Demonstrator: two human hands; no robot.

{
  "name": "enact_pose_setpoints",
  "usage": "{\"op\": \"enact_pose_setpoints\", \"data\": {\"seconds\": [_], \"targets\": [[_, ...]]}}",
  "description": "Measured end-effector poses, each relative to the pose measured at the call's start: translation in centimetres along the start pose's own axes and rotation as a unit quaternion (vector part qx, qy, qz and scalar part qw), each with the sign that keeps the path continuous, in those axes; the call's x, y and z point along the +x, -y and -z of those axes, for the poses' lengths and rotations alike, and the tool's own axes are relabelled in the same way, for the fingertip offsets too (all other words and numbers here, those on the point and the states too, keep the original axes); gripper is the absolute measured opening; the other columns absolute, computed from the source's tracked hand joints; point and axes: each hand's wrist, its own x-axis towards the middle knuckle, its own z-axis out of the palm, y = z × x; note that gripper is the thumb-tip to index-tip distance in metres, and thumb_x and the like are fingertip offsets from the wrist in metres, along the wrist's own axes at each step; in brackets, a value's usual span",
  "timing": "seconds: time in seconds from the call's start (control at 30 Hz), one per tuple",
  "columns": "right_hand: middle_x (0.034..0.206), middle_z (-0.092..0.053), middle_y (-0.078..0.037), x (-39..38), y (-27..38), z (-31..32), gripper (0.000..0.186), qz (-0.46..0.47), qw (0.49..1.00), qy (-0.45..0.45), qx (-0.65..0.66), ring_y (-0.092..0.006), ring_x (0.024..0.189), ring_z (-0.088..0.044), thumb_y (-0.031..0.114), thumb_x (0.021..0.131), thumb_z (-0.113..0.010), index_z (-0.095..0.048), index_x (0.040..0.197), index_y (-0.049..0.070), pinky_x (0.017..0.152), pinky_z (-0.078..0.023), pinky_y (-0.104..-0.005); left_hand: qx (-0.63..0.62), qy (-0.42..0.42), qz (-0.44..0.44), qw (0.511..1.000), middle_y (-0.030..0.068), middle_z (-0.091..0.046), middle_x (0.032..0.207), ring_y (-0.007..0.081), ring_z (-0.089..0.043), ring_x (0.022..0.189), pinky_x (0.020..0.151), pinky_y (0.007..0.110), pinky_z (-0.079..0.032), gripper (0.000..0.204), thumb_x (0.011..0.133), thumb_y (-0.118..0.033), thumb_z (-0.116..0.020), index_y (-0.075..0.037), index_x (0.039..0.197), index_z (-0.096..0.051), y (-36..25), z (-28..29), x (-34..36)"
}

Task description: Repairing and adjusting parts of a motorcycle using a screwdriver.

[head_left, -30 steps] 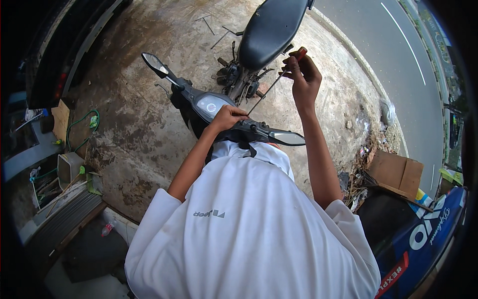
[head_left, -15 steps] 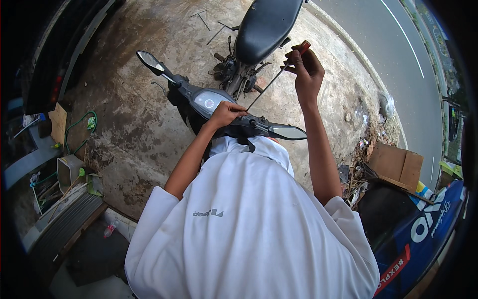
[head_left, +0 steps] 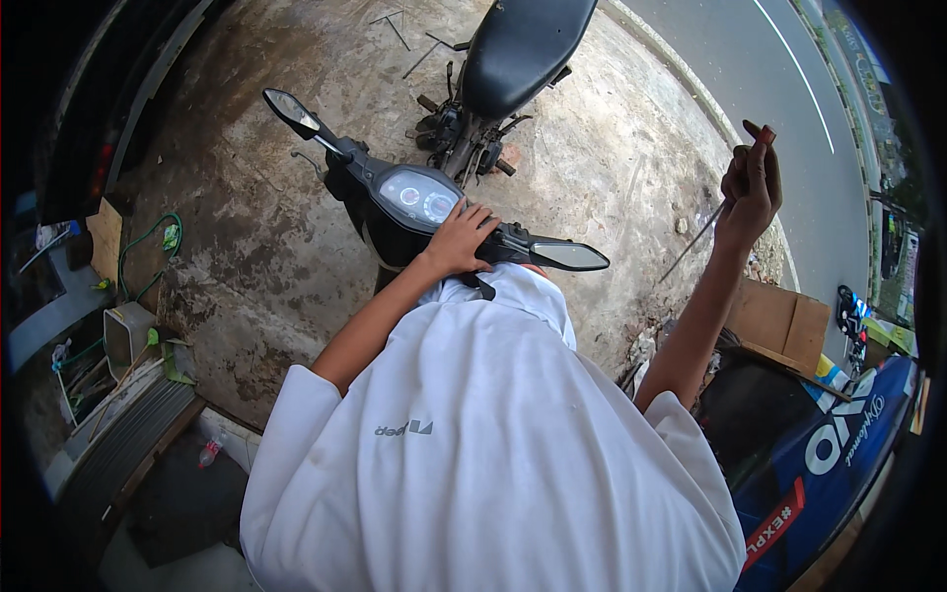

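A stripped motorbike (head_left: 464,148) with a black seat (head_left: 523,44) stands on stained concrete in front of me. My left hand (head_left: 462,240) rests on the handlebar just right of the round instrument panel (head_left: 419,197), fingers curled over it. My right hand (head_left: 750,187) is raised out to the right of the bike, closed around the red-brown handle of a long thin screwdriver (head_left: 692,245). Its shaft points down and to the left. My white shirt hides the bike's front end.
Two mirrors (head_left: 291,111) (head_left: 567,257) stick out from the handlebar. A cardboard box (head_left: 779,321) and a blue panel (head_left: 838,444) lie at the right, a road (head_left: 779,69) beyond. At the left are a green hose (head_left: 138,252) and a white container (head_left: 123,335). Metal rods (head_left: 395,25) lie near the seat.
My right hand has swung the screwdriver away from the bike's middle, out to the right toward the road. My left hand has stayed on the handlebar.
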Motion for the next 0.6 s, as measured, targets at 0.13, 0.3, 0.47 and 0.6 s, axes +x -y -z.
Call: {"op": "enact_pose_setpoints", "data": {"seconds": [0.13,0.3,0.47,0.6], "targets": [[0.07,-0.048,0.003,-2.7,-5.8,6.2,0.035,-0.123,0.94,0.062,-0.311,-0.0066,0.065,-0.039,0.029,0.095,-0.052,-0.063,0.104,-0.003,0.057,-0.033,-0.0234,0.133,0.035,0.021,0.99,0.0124,-0.045,0.132,0.0297,-0.034,0.131,0.112,0.053,-0.013,0.094,0.056,-0.053,-0.077,-0.007,0.131,-0.044,-1.6,-0.1,0.6],[0.066,-0.055,-0.01,-14.3,-18.3,10.0,0.046,-0.342,0.847,0.056,-0.403,-0.0203,0.058,-0.049,0.041,0.093,-0.048,-0.063,0.094,-0.003,0.058,-0.04,-0.0347,0.15,0.07,0.058,0.985,0.013,-0.043,0.134,0.0302,-0.032,0.132,0.111,0.055,-0.012,0.097,0.057,-0.057,-0.074,-0.002,0.13,-0.043,-3.3,-0.1,0.7],[0.082,-0.05,-0.012,-21.8,-20.5,3.7,0.018,-0.167,0.895,0.076,-0.407,-0.0257,0.076,-0.052,0.007,0.08,-0.063,-0.05,0.087,-0.002,0.067,-0.042,-0.0306,0.115,-0.002,0.064,0.991,0.012,-0.045,0.132,0.0307,-0.034,0.131,0.109,0.059,-0.015,0.091,0.059,-0.056,-0.073,-0.003,0.128,-0.046,-2.9,-1.4,0.5],[0.136,-0.038,-0.021,-23.6,-21.2,-0.6,0.017,-0.275,0.918,0.249,-0.141,-0.0273,0.097,-0.055,0.014,0.091,-0.05,-0.044,0.086,-0.001,0.078,-0.045,-0.0331,0.094,0.031,0.073,0.992,0.0093,-0.046,0.131,0.0289,-0.034,0.131,0.109,0.058,-0.016,0.087,0.058,-0.051,-0.074,-0.003,0.126,-0.049,-3.4,-0.1,-0.1]]}}
